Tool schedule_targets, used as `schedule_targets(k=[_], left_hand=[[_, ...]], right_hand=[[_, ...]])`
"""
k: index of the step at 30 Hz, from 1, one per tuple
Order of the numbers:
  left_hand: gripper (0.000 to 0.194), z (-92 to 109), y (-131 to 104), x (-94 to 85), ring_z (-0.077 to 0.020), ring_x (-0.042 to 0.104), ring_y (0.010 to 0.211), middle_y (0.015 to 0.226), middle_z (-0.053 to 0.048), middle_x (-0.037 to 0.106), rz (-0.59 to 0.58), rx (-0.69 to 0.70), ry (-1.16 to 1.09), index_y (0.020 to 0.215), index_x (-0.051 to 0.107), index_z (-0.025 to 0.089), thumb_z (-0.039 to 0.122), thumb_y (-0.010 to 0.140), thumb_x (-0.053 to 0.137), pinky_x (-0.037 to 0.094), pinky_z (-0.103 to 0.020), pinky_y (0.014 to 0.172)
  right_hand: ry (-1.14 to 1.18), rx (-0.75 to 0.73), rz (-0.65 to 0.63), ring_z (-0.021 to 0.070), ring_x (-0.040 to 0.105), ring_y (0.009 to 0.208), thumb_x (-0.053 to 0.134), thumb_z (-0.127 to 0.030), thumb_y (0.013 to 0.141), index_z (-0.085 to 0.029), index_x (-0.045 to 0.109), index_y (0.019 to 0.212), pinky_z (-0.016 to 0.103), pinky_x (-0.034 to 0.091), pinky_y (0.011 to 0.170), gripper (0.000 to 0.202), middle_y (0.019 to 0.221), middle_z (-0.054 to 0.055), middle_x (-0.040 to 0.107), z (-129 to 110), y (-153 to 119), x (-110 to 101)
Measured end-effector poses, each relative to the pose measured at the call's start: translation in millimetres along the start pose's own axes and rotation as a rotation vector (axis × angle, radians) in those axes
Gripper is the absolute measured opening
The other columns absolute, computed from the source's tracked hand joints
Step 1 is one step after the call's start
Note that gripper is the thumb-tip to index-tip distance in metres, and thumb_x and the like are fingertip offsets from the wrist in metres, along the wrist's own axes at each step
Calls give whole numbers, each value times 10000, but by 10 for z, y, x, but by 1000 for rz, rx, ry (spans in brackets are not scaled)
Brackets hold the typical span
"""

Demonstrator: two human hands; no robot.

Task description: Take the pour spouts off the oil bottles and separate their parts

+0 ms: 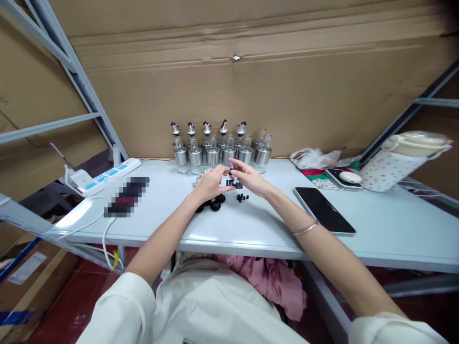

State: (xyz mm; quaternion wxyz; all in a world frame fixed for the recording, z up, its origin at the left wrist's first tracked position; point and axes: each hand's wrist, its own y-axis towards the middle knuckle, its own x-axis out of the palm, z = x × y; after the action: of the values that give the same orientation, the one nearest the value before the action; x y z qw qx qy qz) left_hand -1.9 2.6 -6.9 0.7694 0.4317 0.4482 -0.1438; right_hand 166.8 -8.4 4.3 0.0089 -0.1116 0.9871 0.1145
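Note:
My left hand [211,183] hovers over the middle of the table, fingers bent together and thumb stretched apart. Facing it, my right hand [253,178] has its fingers extended and spread. Between the fingertips shows a small black-and-silver part [234,179]; whether either hand touches it, I cannot make out. Small black pieces [243,197] lie just below the right hand. Round black caps [215,205] are spread under the left wrist, and silvery parts beside that hand are partly hidden. Behind both hands stand glass bottles with metal sleeves [195,156], several fitted with pourer spouts [207,128].
At left on the table [161,224] are a power strip [113,177], a charger with cables and a blurred-out object [127,197]. A tablet [323,210] lies right, near a phone, a white round case [350,177] and a spotted jug [396,160]. Cardboard walls the back.

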Motion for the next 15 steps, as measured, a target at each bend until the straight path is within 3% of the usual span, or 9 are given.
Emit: schedule_targets(k=[5,9,15], left_hand=[[356,76,4,60,-163,561,740,980,-63,541,-19,14,-6,1061,443,163,305,794,630,422,-293,704],[306,52,-1,109,-161,556,732,975,-62,547,-90,-12,-29,1025,459,158,264,789,622,425,-280,659],[54,-6,-13,101,-156,558,736,861,-19,582,-186,22,-3,874,518,178,177,821,508,419,-287,703]], right_hand=[[-52,-116,12,121,518,685,604,-255,716,-199,552,1097,330,475,777,388,744,-29,495,48,14,19],[-175,-89,-34,131,542,696,504,-239,787,-180,568,1007,316,481,733,236,748,-6,544,100,46,-27],[-811,-271,-60,169,540,796,444,-172,804,-161,631,927,320,440,787,225,858,67,586,156,104,-222]])
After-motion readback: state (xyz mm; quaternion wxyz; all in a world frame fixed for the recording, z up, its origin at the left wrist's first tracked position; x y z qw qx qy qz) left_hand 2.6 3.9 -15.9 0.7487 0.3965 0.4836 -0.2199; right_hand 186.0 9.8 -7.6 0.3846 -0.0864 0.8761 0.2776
